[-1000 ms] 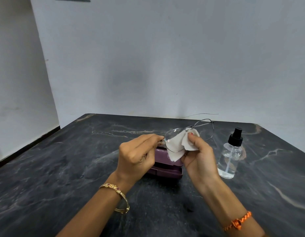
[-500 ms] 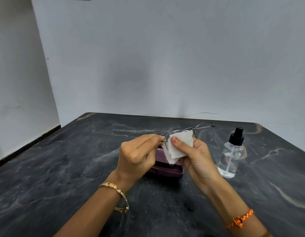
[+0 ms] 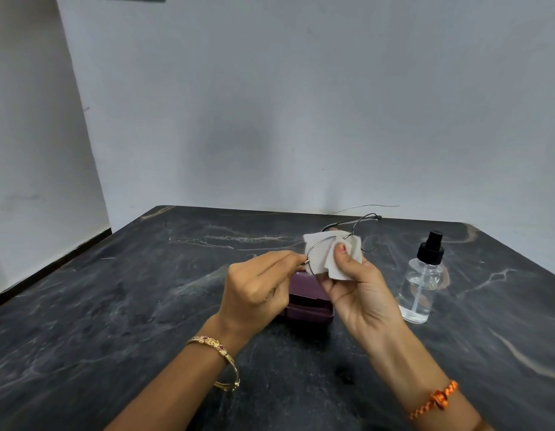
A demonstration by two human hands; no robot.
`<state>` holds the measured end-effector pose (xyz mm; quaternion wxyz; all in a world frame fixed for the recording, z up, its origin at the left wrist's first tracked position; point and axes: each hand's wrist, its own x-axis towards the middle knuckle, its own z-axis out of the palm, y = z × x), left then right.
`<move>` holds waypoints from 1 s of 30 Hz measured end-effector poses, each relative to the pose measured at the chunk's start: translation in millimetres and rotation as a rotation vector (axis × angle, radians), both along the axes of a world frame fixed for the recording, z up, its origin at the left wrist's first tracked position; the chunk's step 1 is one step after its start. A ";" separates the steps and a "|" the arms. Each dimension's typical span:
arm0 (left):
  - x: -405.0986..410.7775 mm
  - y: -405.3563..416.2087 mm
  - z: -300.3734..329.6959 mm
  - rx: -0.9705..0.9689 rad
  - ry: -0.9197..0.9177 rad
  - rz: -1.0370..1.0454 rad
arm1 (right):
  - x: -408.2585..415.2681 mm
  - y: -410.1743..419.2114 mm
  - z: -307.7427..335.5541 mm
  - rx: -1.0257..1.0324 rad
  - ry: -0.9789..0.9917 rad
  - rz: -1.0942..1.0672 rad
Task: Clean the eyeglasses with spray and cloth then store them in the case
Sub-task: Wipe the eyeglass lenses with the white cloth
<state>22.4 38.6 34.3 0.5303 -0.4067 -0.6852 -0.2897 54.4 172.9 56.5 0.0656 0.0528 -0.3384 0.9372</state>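
Head view, left hand (image 3: 254, 290): pinched shut on the outer end of the eyeglasses (image 3: 363, 231), right at the hinge corner of the near lens, so it's holding the frame up off the counter (image 3: 114, 306).
Head view, right hand (image 3: 360, 287): closed on the cloth (image 3: 319, 256), thumb pressing a fold of it onto the near lens, with the rest of the cloth behind the glass.
Where the glasses are: in the air between both hands, above the case (image 3: 307, 303). The far lens and a temple stick out past the cloth toward the wall.
Case: purple, sitting on the counter right under the hands. Can't tell if the lid is open, the hands cover most of it.
Spray bottle (image 3: 422, 281): upright, just off to the right of the right hand, not touching anything.
Stage, my guess: mid-wipe on one lens, storing not started.
What could go wrong: that wire frame looks thin, so a hard thumb push against a one-corner pinch could bend it or twist it loose. Also a wide right elbow swing could knock the bottle over.
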 end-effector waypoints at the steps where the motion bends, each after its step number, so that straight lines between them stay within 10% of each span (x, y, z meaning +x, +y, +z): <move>1: -1.0 -1.0 0.4 0.016 0.000 0.004 | 0.3 -0.3 -0.7 0.036 0.002 0.011; 18: -1.2 -10.1 11.6 0.140 -0.044 0.073 | 3.7 11.5 2.4 0.654 0.147 -0.024; 30: -3.0 -13.2 16.2 0.378 -0.134 0.011 | -0.9 15.7 -4.5 0.666 0.029 -0.285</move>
